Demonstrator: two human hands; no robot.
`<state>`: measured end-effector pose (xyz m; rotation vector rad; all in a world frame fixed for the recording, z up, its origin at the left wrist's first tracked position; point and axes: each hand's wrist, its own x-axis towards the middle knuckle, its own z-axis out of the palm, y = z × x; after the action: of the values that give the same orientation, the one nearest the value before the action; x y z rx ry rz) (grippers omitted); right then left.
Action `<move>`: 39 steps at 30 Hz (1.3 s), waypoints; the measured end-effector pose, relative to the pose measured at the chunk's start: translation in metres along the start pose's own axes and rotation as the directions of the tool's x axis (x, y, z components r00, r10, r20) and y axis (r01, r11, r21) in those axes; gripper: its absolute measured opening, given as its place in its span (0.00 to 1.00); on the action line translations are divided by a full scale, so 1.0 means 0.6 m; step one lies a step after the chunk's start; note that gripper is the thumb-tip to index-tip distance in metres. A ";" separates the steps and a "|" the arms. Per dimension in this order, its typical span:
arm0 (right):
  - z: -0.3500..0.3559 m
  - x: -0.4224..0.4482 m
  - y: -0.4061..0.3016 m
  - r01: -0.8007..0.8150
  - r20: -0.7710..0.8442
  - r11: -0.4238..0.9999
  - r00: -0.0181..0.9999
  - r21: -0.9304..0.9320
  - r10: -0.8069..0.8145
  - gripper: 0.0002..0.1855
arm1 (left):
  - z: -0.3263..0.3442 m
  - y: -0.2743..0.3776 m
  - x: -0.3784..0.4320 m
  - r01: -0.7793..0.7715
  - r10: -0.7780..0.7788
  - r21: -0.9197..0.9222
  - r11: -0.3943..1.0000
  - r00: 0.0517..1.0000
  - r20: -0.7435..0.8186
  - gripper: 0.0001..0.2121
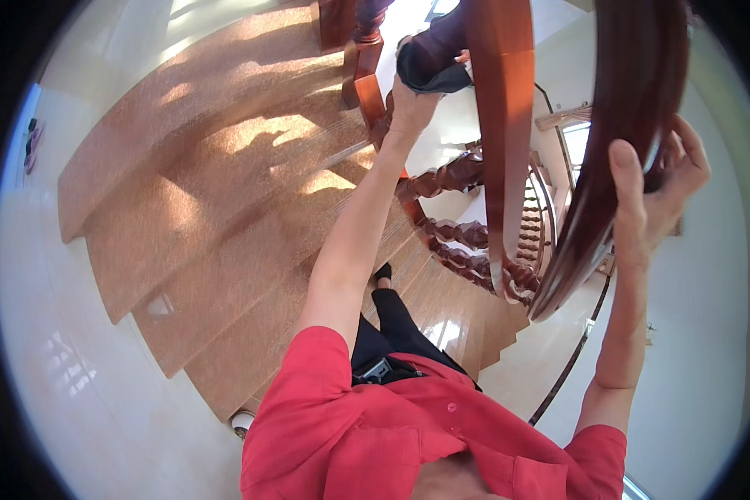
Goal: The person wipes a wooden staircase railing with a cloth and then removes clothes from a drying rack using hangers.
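A black cloth (444, 82) is wrapped partly around a dark turned wooden baluster (442, 39) near the top of the view. My left hand (415, 94) holds the cloth against the baluster, with its fingers mostly hidden behind them. The polished dark wooden handrail (631, 81) curves down on the right. Gripping it is my right hand (653, 181), thumb on the near face and fingers around the far side. A flat reddish-brown wooden rail (503, 125) runs between my two hands.
Curved brown stone stairs (225, 206) descend under my feet, patched with sunlight. More turned balusters (453, 231) line the inner edge above an open stairwell. Farther down is another railing (528, 234). Near the wall side stands a small white container (242, 422).
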<state>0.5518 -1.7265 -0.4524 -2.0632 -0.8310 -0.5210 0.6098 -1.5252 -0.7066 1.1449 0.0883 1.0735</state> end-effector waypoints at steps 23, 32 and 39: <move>-0.041 -0.016 0.017 0.034 0.005 0.920 0.999 -0.390 -0.035 0.48 | -0.199 -0.263 -0.153 0.317 -0.485 0.544 0.777 0.853 0.195 0.22; -0.025 -0.015 0.026 0.012 0.049 0.972 0.999 -0.236 0.000 0.47 | -0.052 -0.069 -0.054 0.503 -0.461 -0.265 0.823 0.863 0.206 0.30; -0.007 -0.002 0.022 0.056 0.036 0.992 0.998 0.116 -0.060 0.46 | 0.043 0.137 0.060 0.126 -0.121 -0.028 0.992 0.984 0.132 0.22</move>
<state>0.5600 -1.7360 -0.4578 -1.9545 -0.9252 -0.4546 0.5905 -1.5169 -0.6153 1.1582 0.0365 0.8858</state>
